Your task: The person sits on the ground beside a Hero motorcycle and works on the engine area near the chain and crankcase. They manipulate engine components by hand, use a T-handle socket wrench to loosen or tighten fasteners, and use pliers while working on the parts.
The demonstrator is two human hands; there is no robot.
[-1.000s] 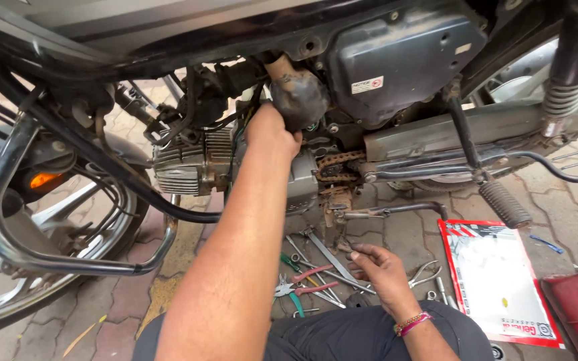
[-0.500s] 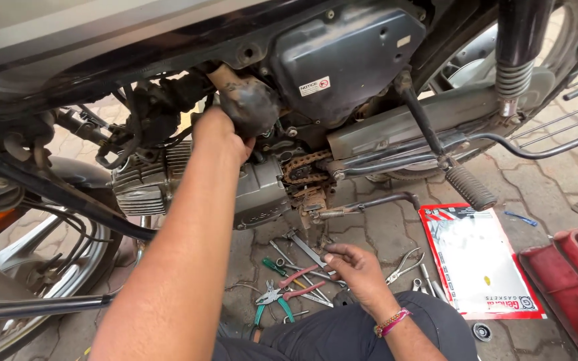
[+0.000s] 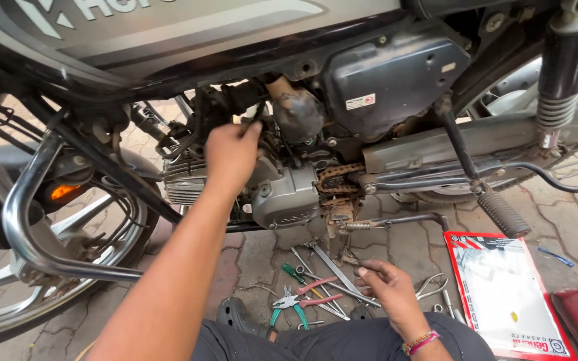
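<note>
while the left hand reaches up into the motorcycle engine, fingers curled on a dark part i cannot make out, the right hand rests loosely bent, holding nothing, just beside the spanners and pliers on the paved floor.

Both arms bare to past the elbow, no sleeves, no gloves. Left hand has nothing on fingers or wrist. Right hand has a beaded wristband just behind it, pink w/ yellowish beads. Dark grey trousers at bottom of view, a dark clog-type shoe w/ vent holes beside them.
</note>
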